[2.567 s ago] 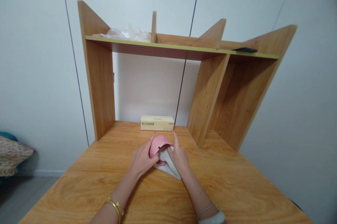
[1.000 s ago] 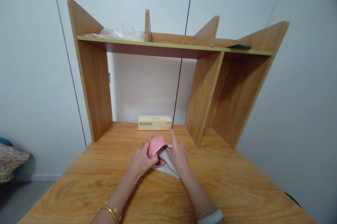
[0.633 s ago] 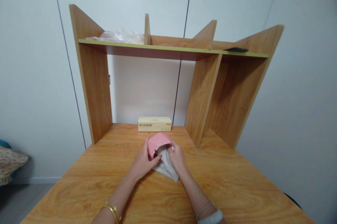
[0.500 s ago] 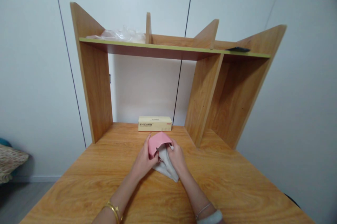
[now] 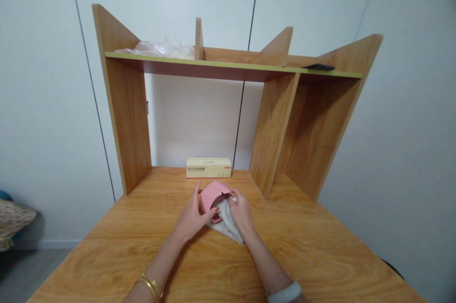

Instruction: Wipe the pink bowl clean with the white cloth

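A pink angular case [image 5: 213,194] is held just above the desk, its opening tilted toward me. My left hand [image 5: 194,215] grips it from the left, with the thumb at the lower edge of the opening and the fingers behind. A light grey cloth [image 5: 228,220] hangs from my right hand [image 5: 241,210], whose fingers are closed on it at the case's right edge. Part of the cloth reaches into the opening, and its lower end drapes toward the desk. A small dark spot shows on the rim. The inside of the case is mostly hidden.
A cream cardboard box [image 5: 208,168] stands behind my hands on the wooden desk [image 5: 117,246]. Around it rises a wooden shelf unit [image 5: 128,118]. On its upper shelf lie a clear plastic bag [image 5: 162,49] and a flat dark item [image 5: 319,67].
The pink case has turned a little, and its opening faces me more. My left thumb has shifted up along the rim. My right hand stays on the cloth at the opening.
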Demonstrator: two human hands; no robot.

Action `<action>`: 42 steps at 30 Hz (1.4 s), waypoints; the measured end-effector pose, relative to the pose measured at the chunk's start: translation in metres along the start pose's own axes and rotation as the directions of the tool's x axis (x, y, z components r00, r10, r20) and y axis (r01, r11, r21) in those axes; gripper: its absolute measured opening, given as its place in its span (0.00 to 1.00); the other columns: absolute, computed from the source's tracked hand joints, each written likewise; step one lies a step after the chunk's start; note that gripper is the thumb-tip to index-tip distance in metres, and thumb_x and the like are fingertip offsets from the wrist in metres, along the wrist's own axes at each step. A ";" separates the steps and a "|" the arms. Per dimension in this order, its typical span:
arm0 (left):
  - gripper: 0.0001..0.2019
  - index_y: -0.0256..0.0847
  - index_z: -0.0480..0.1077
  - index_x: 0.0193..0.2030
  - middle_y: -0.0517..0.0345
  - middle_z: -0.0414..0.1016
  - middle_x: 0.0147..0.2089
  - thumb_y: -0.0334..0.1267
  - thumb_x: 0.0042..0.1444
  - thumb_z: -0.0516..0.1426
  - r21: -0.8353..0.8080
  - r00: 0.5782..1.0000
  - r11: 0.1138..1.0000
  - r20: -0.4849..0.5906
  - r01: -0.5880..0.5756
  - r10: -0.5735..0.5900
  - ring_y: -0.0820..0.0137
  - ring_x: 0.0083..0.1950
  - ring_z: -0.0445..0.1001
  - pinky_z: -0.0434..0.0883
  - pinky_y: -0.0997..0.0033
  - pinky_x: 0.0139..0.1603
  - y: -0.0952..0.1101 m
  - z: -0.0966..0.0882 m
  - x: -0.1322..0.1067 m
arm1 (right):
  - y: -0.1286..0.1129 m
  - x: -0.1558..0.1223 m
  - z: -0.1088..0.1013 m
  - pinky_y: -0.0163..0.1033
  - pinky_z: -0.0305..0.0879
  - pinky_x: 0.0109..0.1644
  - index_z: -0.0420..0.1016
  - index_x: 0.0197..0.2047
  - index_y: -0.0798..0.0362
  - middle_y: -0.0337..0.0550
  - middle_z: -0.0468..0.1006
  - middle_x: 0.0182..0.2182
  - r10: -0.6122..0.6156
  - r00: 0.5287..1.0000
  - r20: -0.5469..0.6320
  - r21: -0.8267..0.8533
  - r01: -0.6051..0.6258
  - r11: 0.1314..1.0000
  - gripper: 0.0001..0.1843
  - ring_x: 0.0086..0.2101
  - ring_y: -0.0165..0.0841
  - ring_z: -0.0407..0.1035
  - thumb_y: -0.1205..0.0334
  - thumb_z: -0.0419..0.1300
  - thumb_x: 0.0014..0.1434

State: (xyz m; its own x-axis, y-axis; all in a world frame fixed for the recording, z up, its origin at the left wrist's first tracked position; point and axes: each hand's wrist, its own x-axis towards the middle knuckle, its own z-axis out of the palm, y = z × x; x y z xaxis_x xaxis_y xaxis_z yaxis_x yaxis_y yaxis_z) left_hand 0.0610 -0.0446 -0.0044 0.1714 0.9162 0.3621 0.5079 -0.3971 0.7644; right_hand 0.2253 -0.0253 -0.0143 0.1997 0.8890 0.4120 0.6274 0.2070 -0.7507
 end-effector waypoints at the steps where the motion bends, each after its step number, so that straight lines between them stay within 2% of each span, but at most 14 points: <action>1: 0.46 0.39 0.33 0.68 0.42 0.58 0.63 0.48 0.50 0.57 -0.033 0.999 0.999 0.019 -0.030 0.030 0.58 0.58 0.65 0.63 0.59 0.56 0.000 0.001 0.000 | 0.001 0.001 0.001 0.34 0.64 0.39 0.72 0.41 0.54 0.45 0.79 0.36 -0.004 1.000 -0.005 0.052 0.005 0.999 0.14 0.38 0.35 0.72 0.62 0.48 0.57; 4: 0.45 0.39 0.34 0.68 0.44 0.54 0.65 0.43 0.50 0.57 -0.063 0.994 0.992 0.015 -0.105 0.106 0.60 0.63 0.58 0.58 0.60 0.61 0.002 0.001 -0.002 | 0.000 0.001 0.003 0.34 0.64 0.38 0.72 0.38 0.54 0.46 0.79 0.34 -0.016 1.000 0.011 0.071 0.016 0.997 0.16 0.36 0.35 0.72 0.58 0.46 0.59; 7: 0.38 0.41 0.42 0.67 0.47 0.57 0.64 0.39 0.51 0.55 0.034 0.997 0.997 -0.015 -0.072 0.072 0.59 0.62 0.60 0.59 0.59 0.60 0.007 -0.004 -0.003 | -0.008 -0.001 -0.001 0.36 0.63 0.37 0.71 0.48 0.52 0.47 0.79 0.35 0.012 1.000 0.021 -0.173 -0.008 0.985 0.18 0.36 0.37 0.73 0.56 0.48 0.59; 9: 0.36 0.43 0.48 0.66 0.50 0.62 0.62 0.36 0.49 0.55 0.122 0.999 0.991 0.001 -0.045 0.045 0.58 0.59 0.64 0.61 0.59 0.59 0.009 -0.008 -0.003 | -0.014 -0.002 -0.004 0.38 0.62 0.38 0.67 0.54 0.50 0.48 0.79 0.36 0.027 0.999 0.028 -0.360 -0.015 0.933 0.21 0.37 0.39 0.73 0.57 0.51 0.57; 11: 0.36 0.45 0.51 0.65 0.51 0.65 0.60 0.35 0.46 0.55 0.187 0.999 0.981 0.032 -0.049 0.044 0.58 0.57 0.66 0.62 0.59 0.57 0.011 -0.012 -0.003 | -0.017 -0.003 -0.006 0.38 0.61 0.39 0.67 0.54 0.47 0.47 0.79 0.37 0.008 0.997 0.075 -0.434 0.025 0.900 0.21 0.38 0.39 0.73 0.60 0.53 0.56; 14: 0.35 0.46 0.50 0.65 0.51 0.65 0.59 0.39 0.50 0.54 0.197 0.997 0.978 0.035 -0.069 0.063 0.58 0.56 0.67 0.62 0.60 0.56 0.010 -0.015 -0.002 | -0.015 -0.004 -0.005 0.35 0.61 0.42 0.71 0.50 0.47 0.45 0.79 0.39 -0.041 0.993 0.113 -0.326 0.076 0.942 0.19 0.41 0.36 0.72 0.66 0.50 0.56; 18: 0.40 0.42 0.38 0.68 0.46 0.64 0.59 0.49 0.53 0.53 0.088 0.999 0.996 -0.035 -0.009 0.013 0.58 0.53 0.69 0.66 0.59 0.52 0.006 -0.011 -0.001 | -0.004 -0.002 0.000 0.36 0.63 0.44 0.72 0.45 0.53 0.47 0.79 0.40 -0.025 1.000 0.016 -0.066 0.026 0.997 0.17 0.42 0.36 0.71 0.64 0.47 0.57; 22: 0.46 0.39 0.32 0.68 0.44 0.58 0.63 0.46 0.51 0.57 -0.032 0.999 0.999 0.025 -0.037 0.038 0.59 0.57 0.66 0.64 0.61 0.55 0.005 -0.003 -0.002 | 0.001 0.001 0.003 0.36 0.64 0.42 0.72 0.42 0.55 0.48 0.79 0.39 0.011 1.000 -0.014 0.100 -0.009 0.995 0.16 0.39 0.36 0.72 0.60 0.47 0.57; 25: 0.42 0.38 0.35 0.68 0.45 0.58 0.63 0.40 0.51 0.55 -0.031 0.998 0.997 0.005 -0.064 0.065 0.61 0.59 0.64 0.62 0.63 0.57 0.006 -0.002 -0.003 | -0.003 0.000 0.003 0.35 0.64 0.41 0.72 0.43 0.55 0.49 0.79 0.38 0.021 0.999 0.026 0.023 -0.022 0.999 0.17 0.39 0.36 0.72 0.59 0.47 0.58; 29: 0.37 0.43 0.47 0.67 0.50 0.68 0.57 0.35 0.48 0.54 0.133 1.000 0.991 -0.018 0.006 -0.004 0.59 0.54 0.69 0.63 0.62 0.55 0.008 -0.008 -0.003 | -0.013 -0.003 -0.002 0.39 0.63 0.42 0.70 0.50 0.52 0.50 0.79 0.37 0.058 0.998 0.037 -0.311 -0.044 0.949 0.19 0.40 0.40 0.72 0.59 0.52 0.56; 31: 0.36 0.44 0.50 0.66 0.51 0.69 0.56 0.36 0.48 0.54 0.185 1.000 0.983 -0.001 -0.006 0.006 0.58 0.54 0.69 0.63 0.61 0.56 0.009 -0.011 -0.003 | -0.016 -0.004 -0.004 0.40 0.63 0.42 0.68 0.53 0.51 0.50 0.79 0.37 0.052 0.996 0.071 -0.386 -0.021 0.922 0.21 0.39 0.41 0.73 0.60 0.53 0.55; 34: 0.34 0.44 0.48 0.66 0.50 0.66 0.59 0.41 0.52 0.53 0.182 0.999 0.983 0.001 -0.037 0.037 0.57 0.55 0.68 0.64 0.60 0.55 0.009 -0.013 -0.003 | -0.014 -0.004 -0.003 0.38 0.62 0.45 0.68 0.53 0.50 0.47 0.79 0.40 0.002 0.995 0.102 -0.290 0.028 0.957 0.21 0.42 0.38 0.72 0.64 0.50 0.56; 38: 0.39 0.41 0.38 0.68 0.44 0.65 0.58 0.50 0.54 0.52 0.094 0.999 0.996 -0.044 0.006 -0.002 0.56 0.52 0.70 0.66 0.58 0.50 0.005 -0.008 -0.001 | -0.003 -0.002 0.002 0.36 0.62 0.47 0.70 0.50 0.52 0.45 0.77 0.44 -0.017 1.000 0.027 -0.035 0.018 0.999 0.19 0.45 0.35 0.70 0.63 0.47 0.57; 42: 0.42 0.37 0.37 0.67 0.43 0.64 0.59 0.48 0.52 0.55 -0.017 1.000 1.000 0.022 -0.014 0.015 0.58 0.53 0.70 0.66 0.60 0.52 0.000 0.000 -0.001 | 0.002 0.001 0.005 0.36 0.64 0.46 0.71 0.49 0.55 0.48 0.77 0.43 0.019 0.999 -0.028 0.076 -0.016 0.997 0.20 0.43 0.35 0.71 0.59 0.47 0.58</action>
State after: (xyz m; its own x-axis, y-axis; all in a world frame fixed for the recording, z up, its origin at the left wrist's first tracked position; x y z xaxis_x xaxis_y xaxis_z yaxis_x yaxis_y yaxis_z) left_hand 0.0607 -0.0451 -0.0044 0.1978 0.9112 0.3614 0.4910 -0.4112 0.7680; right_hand 0.2232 -0.0221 -0.0184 0.2322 0.8810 0.4123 0.5649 0.2230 -0.7945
